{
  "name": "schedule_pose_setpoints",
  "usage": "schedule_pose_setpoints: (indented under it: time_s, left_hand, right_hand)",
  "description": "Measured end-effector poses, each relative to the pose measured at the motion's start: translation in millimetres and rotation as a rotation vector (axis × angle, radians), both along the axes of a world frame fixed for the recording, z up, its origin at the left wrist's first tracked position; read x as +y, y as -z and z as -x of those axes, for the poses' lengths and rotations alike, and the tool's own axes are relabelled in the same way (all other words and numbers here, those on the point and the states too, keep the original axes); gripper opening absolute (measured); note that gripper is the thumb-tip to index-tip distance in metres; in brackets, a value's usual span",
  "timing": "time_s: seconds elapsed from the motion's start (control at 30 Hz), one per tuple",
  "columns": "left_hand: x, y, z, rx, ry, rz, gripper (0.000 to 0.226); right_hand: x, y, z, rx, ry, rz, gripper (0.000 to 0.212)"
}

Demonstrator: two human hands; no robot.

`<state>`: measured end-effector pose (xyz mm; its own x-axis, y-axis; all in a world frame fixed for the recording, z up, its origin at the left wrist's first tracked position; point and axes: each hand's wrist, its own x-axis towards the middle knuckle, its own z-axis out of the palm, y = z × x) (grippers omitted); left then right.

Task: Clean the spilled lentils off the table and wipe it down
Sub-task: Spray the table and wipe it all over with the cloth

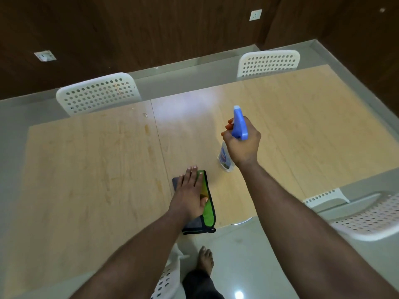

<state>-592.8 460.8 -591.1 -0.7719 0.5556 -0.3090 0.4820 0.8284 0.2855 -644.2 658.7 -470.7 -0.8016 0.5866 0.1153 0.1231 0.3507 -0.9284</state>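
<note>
Two hands are out over the tabletop (pixel 86 169), and I see them from the head camera. My right hand (pixel 243 143) is wrapped tight around the neck of the spray bottle (pixel 225 158), with a finger curled at the front of its blue top. The bottle is clear at the bottom and tilts forward, and I cannot tell if its base touches the wood. My left hand (pixel 190 193) lies flat on the cloth (pixel 208 209), fingers straight and close together, pressing it down. The cloth is green with a dark edge and a grey part under it. It sits at the near edge of the tabletop, and one corner hangs over the edge. The bottle is just beside the cloth, a little farther from me.

The wood has pale smears on the left half. I cannot make out any lentils on it. A small shiny bit (pixel 145 115) lies near the far edge. White chairs with holes (pixel 97 93) stand at the far side.
</note>
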Motion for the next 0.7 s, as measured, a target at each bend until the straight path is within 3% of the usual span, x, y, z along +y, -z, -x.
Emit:
schedule_pose_setpoints:
  time_s: [0.2, 0.4, 0.53, 0.7]
  left_hand:
    - [1.5, 13.1, -16.5, 0.063, 0.026, -0.049, 0.078]
    - [-5.8, 19.4, -24.5, 0.068, 0.069, 0.039, 0.065]
    - [-14.4, 16.0, -26.7, 0.063, 0.037, 0.046, 0.070]
    - [-45.0, 21.9, -37.5, 0.095, -0.049, 0.036, 0.082]
  right_hand:
    - [8.0, 19.2, -23.4, -0.040, 0.023, 0.004, 0.043]
    - [-4.3, 51.0, -61.5, -0.141, 0.165, 0.070, 0.072]
    - [-33.4, 68.7, -95.4, -0.226, 0.232, 0.047, 0.059]
    - [-78.4, 95.6, -115.2, -0.315, -0.047, -0.083, 0.024]
